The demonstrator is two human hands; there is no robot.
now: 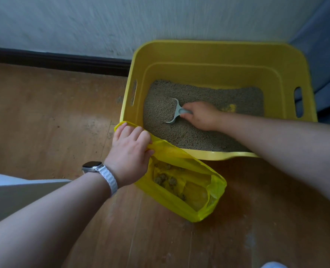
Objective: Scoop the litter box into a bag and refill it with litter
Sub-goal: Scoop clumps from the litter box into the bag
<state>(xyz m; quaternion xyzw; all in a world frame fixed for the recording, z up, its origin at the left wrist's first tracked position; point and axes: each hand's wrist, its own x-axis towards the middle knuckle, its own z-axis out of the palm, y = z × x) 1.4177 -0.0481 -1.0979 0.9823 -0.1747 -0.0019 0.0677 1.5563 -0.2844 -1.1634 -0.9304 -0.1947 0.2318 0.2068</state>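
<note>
Litter box (pixel 208 53), centre-right of frame: your right hand (pixel 202 116) gripped the scoop (pixel 177 110) dug into litter, your left hand (pixel 131 151) pinched the bag (pixel 217 188) open below it; scooping step, so probably next lift, sift, tip into bag.

The light is soft, dull and even, and no hard-edged shadow falls anywhere. A pale sheen lies on the wooden floor (pixel 86 120) left of the litter box (pixel 218 43), while the boards under the right forearm (pixel 285 144) sink into a darker, reddish shade. The thin yellow bag (pixel 216 190) glows where light passes through it. Sharpness is best at the centre: the litter (pixel 208 93) shows its grain and the scoop (pixel 176 111) has clean edges. The wall (pixel 102 20) above is smeared into streaks by motion blur. Wide-angle distortion bows the baseboard (pixel 54 59) and the box rim, and stretches both forearms towards the soft corners.
</note>
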